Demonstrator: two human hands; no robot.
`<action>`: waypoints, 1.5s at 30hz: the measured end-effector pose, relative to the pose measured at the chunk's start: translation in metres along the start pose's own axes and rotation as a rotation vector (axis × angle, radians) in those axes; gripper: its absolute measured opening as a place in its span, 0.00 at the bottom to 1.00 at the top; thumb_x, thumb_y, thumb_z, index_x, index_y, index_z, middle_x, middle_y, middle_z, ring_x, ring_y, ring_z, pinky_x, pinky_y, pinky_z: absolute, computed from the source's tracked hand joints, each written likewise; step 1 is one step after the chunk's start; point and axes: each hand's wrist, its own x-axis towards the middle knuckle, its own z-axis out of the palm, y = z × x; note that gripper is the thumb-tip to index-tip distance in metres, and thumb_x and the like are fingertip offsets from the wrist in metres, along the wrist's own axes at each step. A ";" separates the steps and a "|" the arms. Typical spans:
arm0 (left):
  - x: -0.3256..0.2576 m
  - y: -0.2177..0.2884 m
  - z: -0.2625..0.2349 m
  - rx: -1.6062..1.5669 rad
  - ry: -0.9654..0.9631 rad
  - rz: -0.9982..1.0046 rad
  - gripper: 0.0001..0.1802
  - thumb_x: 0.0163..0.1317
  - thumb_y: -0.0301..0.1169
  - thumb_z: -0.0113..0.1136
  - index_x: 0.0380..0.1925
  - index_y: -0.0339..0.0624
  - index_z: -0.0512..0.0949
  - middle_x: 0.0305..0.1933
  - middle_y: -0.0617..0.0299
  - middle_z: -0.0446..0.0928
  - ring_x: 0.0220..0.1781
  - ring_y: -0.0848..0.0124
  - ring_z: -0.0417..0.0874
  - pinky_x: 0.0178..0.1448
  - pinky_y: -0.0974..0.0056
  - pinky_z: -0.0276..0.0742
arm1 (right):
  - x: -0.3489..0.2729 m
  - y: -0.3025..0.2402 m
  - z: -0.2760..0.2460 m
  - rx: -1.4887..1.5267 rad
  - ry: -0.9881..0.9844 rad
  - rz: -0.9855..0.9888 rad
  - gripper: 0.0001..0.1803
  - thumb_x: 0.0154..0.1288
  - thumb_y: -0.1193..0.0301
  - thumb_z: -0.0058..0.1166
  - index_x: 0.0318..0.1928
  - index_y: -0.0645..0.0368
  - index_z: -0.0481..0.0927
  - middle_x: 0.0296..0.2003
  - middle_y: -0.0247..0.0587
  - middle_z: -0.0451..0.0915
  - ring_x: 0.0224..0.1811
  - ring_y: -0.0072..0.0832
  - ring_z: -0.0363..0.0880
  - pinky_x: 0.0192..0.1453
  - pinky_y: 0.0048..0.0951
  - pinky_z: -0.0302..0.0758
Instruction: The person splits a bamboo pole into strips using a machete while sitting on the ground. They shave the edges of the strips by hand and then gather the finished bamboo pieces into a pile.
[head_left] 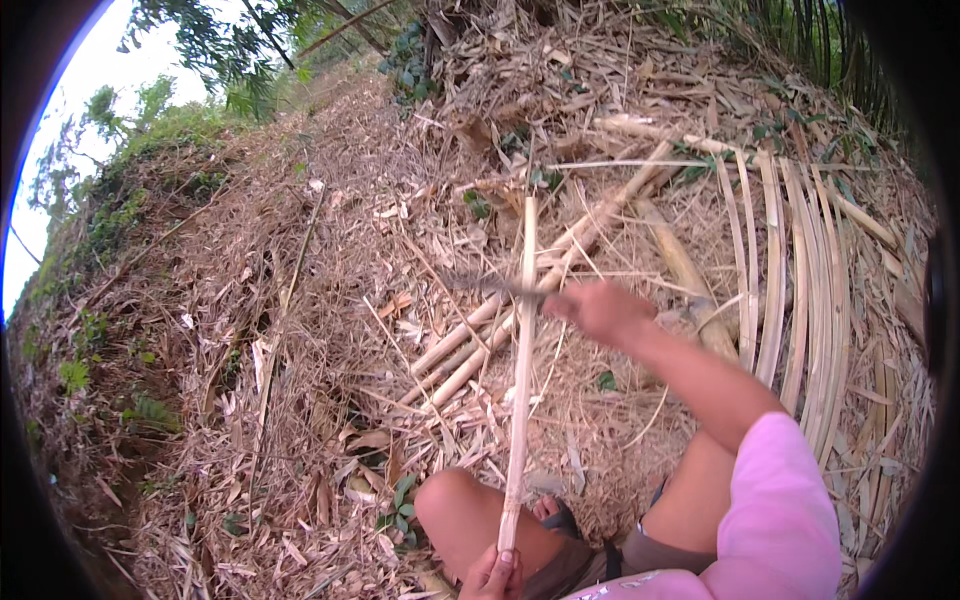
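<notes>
Both grips are closed on something. The left hand point(497, 573), low at the bottom edge near the person's bent knee point(455, 510), is clamped around the near end of a long pale bamboo strip point(522, 370). The strip runs straight up and away from the body, its far end over the litter of dry leaves point(300, 330) on the ground. The right hand point(600, 310), blurred with motion, is shut on the handle of a dark blade point(485, 285) that crosses the strip about two thirds of the way up.

Behind it lie several round bamboo poles point(480, 340) and, to the right, a fan of split slats point(800, 300).

The risks seem plain — the strip is thin and held at one end only, so a stroke may make it twist or flex, and the blade could slide down its length toward the left hand and the bare knee. Loose leaves underfoot give poor footing, and splintered edges could cut the palm.
</notes>
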 end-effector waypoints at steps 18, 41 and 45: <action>0.003 0.004 -0.003 -0.063 0.040 -0.137 0.16 0.76 0.43 0.42 0.30 0.49 0.67 0.17 0.71 0.59 0.14 0.79 0.57 0.17 0.72 0.52 | -0.006 0.007 0.020 -0.206 -0.129 -0.129 0.43 0.60 0.25 0.16 0.25 0.47 0.72 0.13 0.29 0.70 0.12 0.21 0.69 0.22 0.32 0.73; -0.013 -0.018 -0.024 -0.074 0.030 -0.230 0.15 0.75 0.42 0.43 0.30 0.48 0.68 0.16 0.71 0.59 0.14 0.79 0.56 0.17 0.72 0.51 | 0.004 0.049 0.042 -0.477 0.166 -0.181 0.36 0.70 0.34 0.25 0.27 0.50 0.73 0.21 0.30 0.75 0.16 0.25 0.75 0.18 0.29 0.74; -0.017 0.001 -0.023 -0.004 0.052 -0.203 0.15 0.75 0.41 0.43 0.30 0.48 0.68 0.16 0.71 0.59 0.14 0.79 0.56 0.17 0.72 0.51 | 0.010 0.006 0.010 -0.219 -0.201 0.216 0.31 0.73 0.39 0.29 0.25 0.48 0.70 0.23 0.31 0.76 0.17 0.24 0.74 0.18 0.29 0.72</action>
